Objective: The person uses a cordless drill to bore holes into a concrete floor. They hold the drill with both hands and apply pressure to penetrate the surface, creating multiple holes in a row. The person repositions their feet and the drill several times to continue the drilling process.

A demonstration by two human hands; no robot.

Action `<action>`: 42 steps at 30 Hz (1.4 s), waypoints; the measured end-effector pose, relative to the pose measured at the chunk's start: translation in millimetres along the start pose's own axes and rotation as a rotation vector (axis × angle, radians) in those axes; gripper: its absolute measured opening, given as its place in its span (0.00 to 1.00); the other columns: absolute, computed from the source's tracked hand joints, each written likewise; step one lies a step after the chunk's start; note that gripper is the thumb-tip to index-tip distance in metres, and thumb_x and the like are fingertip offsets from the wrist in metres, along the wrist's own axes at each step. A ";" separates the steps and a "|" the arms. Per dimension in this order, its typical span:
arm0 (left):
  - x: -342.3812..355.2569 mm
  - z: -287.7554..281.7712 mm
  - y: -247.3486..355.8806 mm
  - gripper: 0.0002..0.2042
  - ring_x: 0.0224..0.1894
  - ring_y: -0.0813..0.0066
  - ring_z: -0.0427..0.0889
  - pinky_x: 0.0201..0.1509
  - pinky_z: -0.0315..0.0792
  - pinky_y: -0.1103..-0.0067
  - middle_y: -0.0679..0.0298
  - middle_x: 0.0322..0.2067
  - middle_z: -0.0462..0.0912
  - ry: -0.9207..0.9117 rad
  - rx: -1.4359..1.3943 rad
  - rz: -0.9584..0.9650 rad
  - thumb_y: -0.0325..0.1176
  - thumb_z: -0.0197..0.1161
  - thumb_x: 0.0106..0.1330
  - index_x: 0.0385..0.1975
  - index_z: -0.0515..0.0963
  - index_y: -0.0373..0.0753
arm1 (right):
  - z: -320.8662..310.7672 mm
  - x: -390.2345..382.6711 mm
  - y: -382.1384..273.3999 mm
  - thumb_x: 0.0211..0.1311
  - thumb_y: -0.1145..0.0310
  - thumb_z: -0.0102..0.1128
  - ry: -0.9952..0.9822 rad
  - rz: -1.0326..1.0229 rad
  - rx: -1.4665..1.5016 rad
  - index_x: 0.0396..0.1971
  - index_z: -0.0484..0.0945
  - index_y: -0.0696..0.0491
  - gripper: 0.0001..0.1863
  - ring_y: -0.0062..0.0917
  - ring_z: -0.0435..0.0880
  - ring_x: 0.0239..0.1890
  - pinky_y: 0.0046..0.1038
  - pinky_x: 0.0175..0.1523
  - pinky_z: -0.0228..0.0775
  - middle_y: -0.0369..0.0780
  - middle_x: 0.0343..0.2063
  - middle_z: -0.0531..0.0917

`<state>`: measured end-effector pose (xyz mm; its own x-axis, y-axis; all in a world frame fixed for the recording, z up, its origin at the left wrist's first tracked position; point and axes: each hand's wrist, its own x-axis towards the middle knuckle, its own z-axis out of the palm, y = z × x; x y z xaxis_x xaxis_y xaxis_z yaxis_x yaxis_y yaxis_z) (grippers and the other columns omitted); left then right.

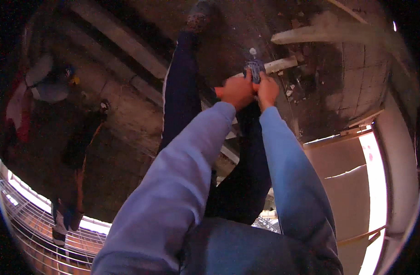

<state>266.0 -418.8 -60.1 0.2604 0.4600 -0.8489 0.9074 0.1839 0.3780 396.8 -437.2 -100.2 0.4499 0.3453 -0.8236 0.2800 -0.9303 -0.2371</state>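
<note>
Out in front of me, my left hand [237, 93] and my right hand [267, 90] are close together with fingers curled and thumbs pointing away. Both are closed around an orange thing [218, 92] that juts out left of my left hand and shows again between the hands; its kind is mostly hidden. Just beyond my fingertips is a dark, grey-patterned thing [254, 68], perhaps my right shoe, too dim to be sure. A pale strip of wood [283, 64] lies across behind it. Further left my left leg [185, 87] stretches forward in dark trousers.
Long beams [123, 39] cross the dirty floor at upper left. A pale timber [315, 33] lies at upper right, with rubble [290, 90] near it. Another person [52, 82] is dimly visible at far left. Wire mesh [40, 247] is at lower left, a brown panel [338, 178] at right.
</note>
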 end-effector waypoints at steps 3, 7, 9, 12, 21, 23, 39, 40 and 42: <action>-8.7 2.8 2.6 0.41 0.37 0.50 0.88 0.40 0.80 0.59 0.47 0.36 0.87 -0.032 -0.010 -0.012 0.42 0.61 0.64 0.74 0.53 0.32 | -1.7 -4.4 5.8 0.67 0.51 0.62 0.055 -0.011 -0.112 0.47 0.85 0.61 0.25 0.44 0.87 0.44 0.38 0.52 0.75 0.51 0.40 0.88; -5.6 7.1 0.9 0.42 0.37 0.54 0.88 0.40 0.80 0.60 0.50 0.36 0.87 -0.039 -0.060 -0.040 0.41 0.64 0.62 0.75 0.54 0.32 | 1.0 0.9 13.0 0.66 0.50 0.63 0.052 -0.038 -0.112 0.47 0.85 0.60 0.26 0.44 0.86 0.47 0.39 0.54 0.74 0.52 0.42 0.88; -0.1 9.2 -2.6 0.42 0.36 0.57 0.88 0.39 0.79 0.61 0.52 0.35 0.87 -0.023 -0.063 -0.031 0.40 0.64 0.62 0.75 0.55 0.33 | 3.9 8.5 13.8 0.65 0.49 0.63 0.024 -0.009 -0.068 0.46 0.86 0.60 0.26 0.45 0.86 0.47 0.39 0.55 0.74 0.52 0.43 0.88; 9.0 11.0 -7.9 0.41 0.36 0.58 0.88 0.40 0.79 0.63 0.53 0.34 0.87 0.015 -0.037 -0.012 0.39 0.64 0.61 0.74 0.56 0.32 | 8.0 20.4 10.3 0.65 0.50 0.64 0.071 -0.053 -0.178 0.45 0.87 0.60 0.25 0.45 0.86 0.47 0.39 0.54 0.74 0.52 0.43 0.88; -8.7 8.0 0.5 0.40 0.35 0.57 0.88 0.39 0.79 0.66 0.53 0.33 0.87 0.028 -0.042 -0.024 0.39 0.64 0.60 0.73 0.58 0.34 | -6.7 -4.6 7.9 0.67 0.51 0.62 0.047 -0.112 -0.228 0.45 0.86 0.60 0.24 0.46 0.85 0.50 0.40 0.57 0.72 0.53 0.45 0.87; -10.3 5.6 -2.0 0.41 0.35 0.57 0.88 0.39 0.79 0.66 0.54 0.33 0.87 0.005 -0.066 -0.038 0.40 0.65 0.59 0.73 0.58 0.34 | -5.3 -7.7 6.7 0.67 0.51 0.62 0.043 -0.083 -0.151 0.44 0.86 0.60 0.25 0.47 0.85 0.50 0.40 0.57 0.72 0.53 0.44 0.87; 4.1 -2.7 -15.0 0.43 0.36 0.54 0.88 0.40 0.80 0.61 0.51 0.34 0.87 -0.009 -0.103 -0.021 0.38 0.66 0.57 0.74 0.56 0.33 | 11.2 2.4 -12.3 0.68 0.50 0.61 0.025 -0.089 -0.229 0.49 0.84 0.62 0.27 0.49 0.84 0.51 0.41 0.59 0.72 0.55 0.47 0.86; 2.5 -4.7 -12.8 0.43 0.36 0.54 0.88 0.40 0.80 0.61 0.51 0.34 0.87 -0.022 -0.096 -0.037 0.38 0.66 0.57 0.74 0.56 0.33 | 8.7 -0.4 -15.3 0.68 0.50 0.61 0.022 -0.083 -0.215 0.49 0.84 0.62 0.27 0.49 0.84 0.51 0.41 0.59 0.72 0.55 0.47 0.86; 0.5 -7.8 -10.1 0.43 0.37 0.54 0.88 0.41 0.80 0.61 0.51 0.35 0.87 -0.050 -0.092 -0.060 0.38 0.66 0.57 0.74 0.55 0.33 | 4.3 -4.7 -20.0 0.68 0.51 0.60 0.008 -0.040 -0.195 0.49 0.84 0.61 0.26 0.50 0.84 0.51 0.42 0.59 0.72 0.55 0.47 0.86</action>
<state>254.4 -413.6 -61.4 0.2246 0.4024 -0.8875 0.8883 0.2899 0.3562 385.4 -420.7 -93.8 0.4418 0.3829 -0.8113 0.4563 -0.8745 -0.1643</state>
